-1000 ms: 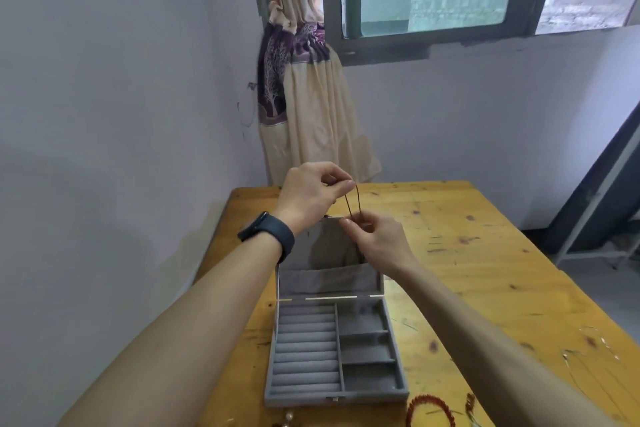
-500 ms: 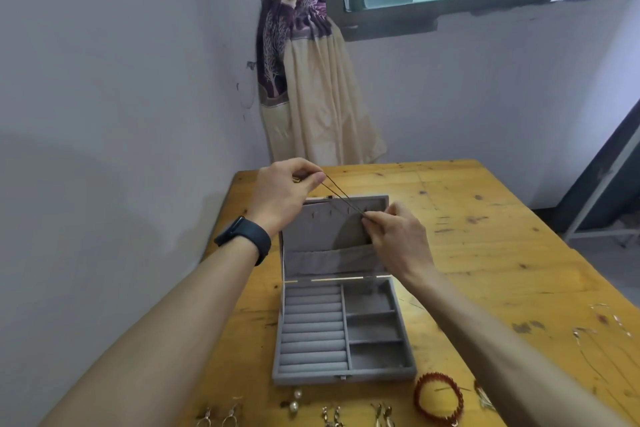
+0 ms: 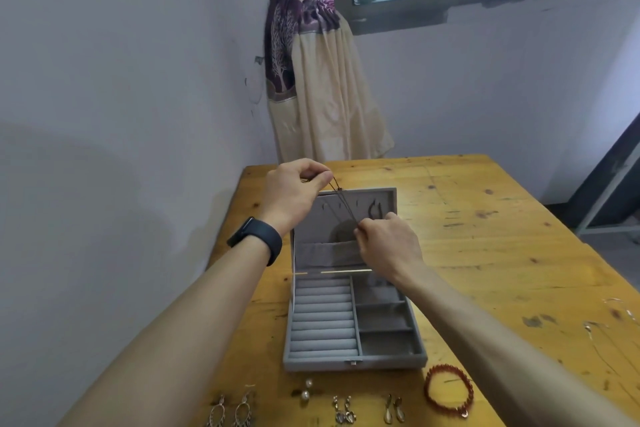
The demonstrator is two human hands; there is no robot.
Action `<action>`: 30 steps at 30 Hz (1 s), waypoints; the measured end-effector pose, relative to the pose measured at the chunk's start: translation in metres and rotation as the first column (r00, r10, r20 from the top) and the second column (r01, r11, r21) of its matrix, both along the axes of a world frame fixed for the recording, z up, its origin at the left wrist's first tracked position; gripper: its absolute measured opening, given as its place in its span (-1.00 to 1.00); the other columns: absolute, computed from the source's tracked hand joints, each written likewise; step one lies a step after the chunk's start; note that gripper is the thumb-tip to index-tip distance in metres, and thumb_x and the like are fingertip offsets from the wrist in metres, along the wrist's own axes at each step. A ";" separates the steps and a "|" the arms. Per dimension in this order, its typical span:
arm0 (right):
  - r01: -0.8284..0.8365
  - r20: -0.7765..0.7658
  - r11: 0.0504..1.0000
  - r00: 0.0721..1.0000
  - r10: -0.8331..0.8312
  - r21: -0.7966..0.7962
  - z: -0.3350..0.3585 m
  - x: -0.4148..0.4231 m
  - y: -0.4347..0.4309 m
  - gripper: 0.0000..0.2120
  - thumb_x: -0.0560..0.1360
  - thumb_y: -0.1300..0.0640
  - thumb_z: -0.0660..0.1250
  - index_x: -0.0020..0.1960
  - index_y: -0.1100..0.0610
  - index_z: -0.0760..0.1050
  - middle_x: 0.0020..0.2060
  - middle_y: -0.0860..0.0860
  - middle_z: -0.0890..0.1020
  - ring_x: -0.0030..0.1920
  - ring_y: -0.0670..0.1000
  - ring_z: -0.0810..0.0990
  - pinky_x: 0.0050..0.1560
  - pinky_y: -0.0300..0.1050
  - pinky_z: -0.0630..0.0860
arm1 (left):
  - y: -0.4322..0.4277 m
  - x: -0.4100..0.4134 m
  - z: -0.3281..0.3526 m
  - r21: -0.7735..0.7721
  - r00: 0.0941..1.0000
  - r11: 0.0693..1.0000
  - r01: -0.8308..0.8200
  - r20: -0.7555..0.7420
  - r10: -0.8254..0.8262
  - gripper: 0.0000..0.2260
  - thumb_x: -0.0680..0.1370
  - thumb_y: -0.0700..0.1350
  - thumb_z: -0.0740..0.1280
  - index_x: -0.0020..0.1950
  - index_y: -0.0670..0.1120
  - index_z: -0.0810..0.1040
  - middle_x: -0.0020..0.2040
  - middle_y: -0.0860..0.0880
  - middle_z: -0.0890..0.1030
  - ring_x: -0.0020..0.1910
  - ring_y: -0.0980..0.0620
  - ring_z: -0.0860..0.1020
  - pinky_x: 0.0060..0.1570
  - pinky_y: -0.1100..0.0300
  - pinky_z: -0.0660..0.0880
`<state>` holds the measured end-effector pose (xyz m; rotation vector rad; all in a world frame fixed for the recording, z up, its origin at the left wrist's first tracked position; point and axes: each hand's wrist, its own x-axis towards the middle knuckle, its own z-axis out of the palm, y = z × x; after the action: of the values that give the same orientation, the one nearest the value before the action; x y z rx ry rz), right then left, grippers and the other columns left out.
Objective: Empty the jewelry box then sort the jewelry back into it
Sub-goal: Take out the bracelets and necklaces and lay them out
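Since a second ago both hands have drawn apart, so the necklace (image 3: 345, 206) that hung as a short loop between them now runs taut and slanted across the lid (image 3: 362, 199); the view has also tipped down, bringing the front row of jewelry into sight.

On the wooden table (image 3: 485, 253) stands one grey jewelry box (image 3: 353, 362), open, its lid upright and its ring rolls and side compartments bare. The left hand (image 3: 294, 191), with a dark watch (image 3: 256, 237) on its wrist, pinches the upper end of the necklace at the lid's top edge. The right hand (image 3: 388, 243) pinches the lower end in front of the lid's pocket.

The risk, as I judge it, is the thin cord missing the small hooks or snagging on the one dark piece (image 3: 374, 211) already hung there (pulling too hard could also tip the lid back).

Still outside the box: one red bead bracelet (image 3: 445, 366) and four pairs of earrings, namely a long dangling pair (image 3: 242, 409), a pearl pair (image 3: 305, 395), and two smaller pairs (image 3: 341, 412) (image 3: 388, 411). Thin chains (image 3: 594, 326) lie far right; their number is unclear.
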<state>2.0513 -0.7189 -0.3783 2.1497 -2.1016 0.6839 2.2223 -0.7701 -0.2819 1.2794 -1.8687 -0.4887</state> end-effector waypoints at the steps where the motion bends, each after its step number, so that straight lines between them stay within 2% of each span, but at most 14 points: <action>1: -0.012 -0.048 1.000 0.999 0.013 0.017 0.001 0.000 0.000 -0.70 0.64 -0.02 0.14 0.04 0.08 0.61 -0.10 0.04 0.70 -0.06 0.11 0.53 -0.14 -0.03 0.45 | 0.000 0.000 -0.001 0.002 1.000 1.000 0.004 0.007 -0.004 -0.88 0.54 0.05 0.44 0.00 0.06 0.70 -0.17 0.22 0.65 -0.17 0.26 0.61 -0.14 0.34 0.55; 4: -0.032 -0.131 0.995 0.990 0.045 0.099 0.003 0.002 -0.001 -0.68 0.64 -0.04 0.13 0.05 0.05 0.63 -0.04 0.03 0.71 -0.01 0.13 0.53 -0.09 -0.02 0.43 | 0.001 -0.004 -0.007 0.005 0.998 0.999 0.032 0.047 -0.032 -0.91 0.54 0.03 0.44 -0.04 0.06 0.70 -0.20 0.24 0.64 -0.17 0.31 0.59 -0.15 0.40 0.51; 6: -0.031 -0.141 0.990 0.989 0.050 0.135 0.003 0.001 -0.001 -0.67 0.63 -0.06 0.13 0.07 0.03 0.64 0.00 0.02 0.70 0.02 0.13 0.54 -0.05 -0.01 0.45 | 0.004 -0.008 -0.011 -0.001 0.993 0.998 0.056 0.103 -0.055 -0.90 0.54 0.02 0.44 -0.03 0.04 0.71 -0.15 0.21 0.66 -0.11 0.28 0.59 -0.10 0.38 0.51; 8: -0.034 -0.122 0.988 0.991 0.053 0.150 0.002 0.001 0.000 -0.67 0.61 -0.08 0.14 0.09 0.01 0.64 0.03 0.03 0.67 0.05 0.13 0.53 0.00 0.00 0.45 | 0.005 -0.012 -0.015 -0.014 0.986 0.998 0.058 0.159 -0.055 -0.89 0.55 0.04 0.43 -0.01 0.05 0.71 -0.10 0.16 0.68 -0.08 0.23 0.58 -0.08 0.30 0.53; 14: -0.042 -0.002 0.984 0.999 0.043 0.172 -0.005 -0.001 0.009 -0.66 0.58 -0.14 0.16 0.09 0.05 0.59 0.06 0.06 0.52 0.08 0.08 0.48 0.04 -0.01 0.51 | 0.000 -0.022 -0.022 -0.039 0.914 0.996 0.078 0.402 -0.056 -0.88 0.55 0.13 0.39 0.02 0.16 0.67 -0.04 0.18 0.68 -0.06 0.18 0.59 -0.11 0.16 0.60; 16: -0.050 0.061 0.991 0.997 0.042 0.122 -0.006 -0.002 0.011 -0.70 0.58 -0.10 0.19 0.15 0.06 0.54 0.07 0.04 0.53 0.07 0.05 0.49 0.03 -0.03 0.54 | -0.003 -0.026 -0.025 0.006 0.924 0.997 0.079 0.376 -0.075 -0.90 0.54 0.12 0.42 -0.01 0.16 0.69 -0.05 0.18 0.68 -0.06 0.19 0.60 -0.07 0.14 0.60; 19: -0.061 0.135 0.997 0.989 0.056 0.038 -0.006 -0.005 0.012 -0.72 0.58 -0.06 0.26 0.22 0.06 0.47 0.06 0.03 0.57 0.05 0.06 0.52 0.00 -0.02 0.55 | -0.007 -0.033 -0.028 0.083 0.964 0.992 0.100 0.240 -0.117 -0.92 0.51 0.05 0.46 -0.04 0.10 0.71 -0.09 0.14 0.69 -0.05 0.20 0.61 0.02 0.12 0.60; 22: -0.057 0.192 0.998 0.979 0.062 -0.033 -0.006 -0.008 0.010 -0.74 0.58 -0.02 0.31 0.21 0.08 0.48 0.02 0.03 0.59 0.00 0.08 0.54 -0.04 -0.02 0.55 | -0.010 -0.038 -0.029 0.122 0.975 0.987 0.105 0.183 -0.126 -0.91 0.51 0.02 0.47 -0.02 0.05 0.72 -0.09 0.10 0.70 -0.05 0.19 0.61 0.05 0.11 0.59; 26: -0.096 0.086 0.994 0.991 0.100 -0.049 -0.012 -0.005 0.004 -0.81 0.62 0.07 0.26 0.13 0.10 0.59 -0.07 0.07 0.65 -0.07 0.14 0.55 -0.14 0.05 0.53 | -0.010 -0.041 -0.029 0.124 0.986 0.988 0.086 0.134 -0.103 -0.92 0.52 0.00 0.46 -0.03 0.05 0.72 -0.15 0.10 0.69 -0.13 0.22 0.61 -0.01 0.18 0.59; 30: -0.071 -0.072 0.996 0.995 0.067 -0.060 -0.013 -0.002 0.001 -0.83 0.56 0.09 0.25 -0.01 0.07 0.61 -0.15 0.05 0.66 -0.16 0.16 0.57 -0.27 -0.04 0.46 | -0.010 -0.040 -0.030 0.125 0.987 0.988 0.090 0.123 -0.106 -0.91 0.51 0.02 0.47 -0.04 0.06 0.72 -0.17 0.12 0.69 -0.15 0.21 0.62 -0.04 0.17 0.61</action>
<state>2.0492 -0.7175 -0.3915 2.1886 -1.9539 0.6611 2.1821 -0.7801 -0.3116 1.3284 -2.0448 -0.5892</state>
